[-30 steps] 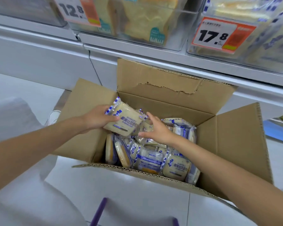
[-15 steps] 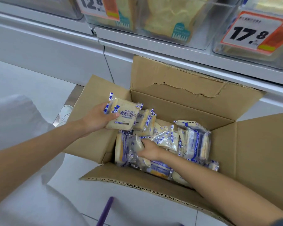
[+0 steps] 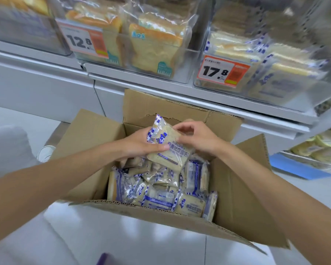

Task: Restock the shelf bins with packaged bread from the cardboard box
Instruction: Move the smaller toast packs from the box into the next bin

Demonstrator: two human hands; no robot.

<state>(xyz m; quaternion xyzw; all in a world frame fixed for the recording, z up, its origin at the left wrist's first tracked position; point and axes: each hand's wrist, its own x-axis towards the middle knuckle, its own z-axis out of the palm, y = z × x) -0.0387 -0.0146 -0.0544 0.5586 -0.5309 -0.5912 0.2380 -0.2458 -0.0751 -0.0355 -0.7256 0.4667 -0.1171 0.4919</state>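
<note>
A bread packet (image 3: pixel 168 150) with blue-and-white print is held just above the open cardboard box (image 3: pixel 96 134), between both hands. Its long axis is tilted: the crimped end points up and away toward the shelf, and the lower end hangs down toward the packets in the box (image 3: pixel 161 197). The left side of the packet is gripped by the left hand (image 3: pixel 141 146), with the thumb laid across the printed face. The upper right edge is pinched by the curled fingers of the right hand (image 3: pixel 197 138). Whether a second packet is hidden behind the first one cannot be told.

Many similar packets are seen in the box, lying in disorder, so the restocking is judged to be far from finished.

Above the box, a clear bin (image 3: pixel 287 87) with a price tag marked 17.8 (image 3: pixel 223 72) is filled with packets of the same blue-and-white print. This bin is judged to be the target. It lies up and to the right of the hands, so the right hand is the nearer one. The bin with the tag marked 12.8 (image 3: pixel 82 42), up and to the left, contains a different, orange-crusted bread. The packet will probably have to be turned before it is pushed in.
</note>
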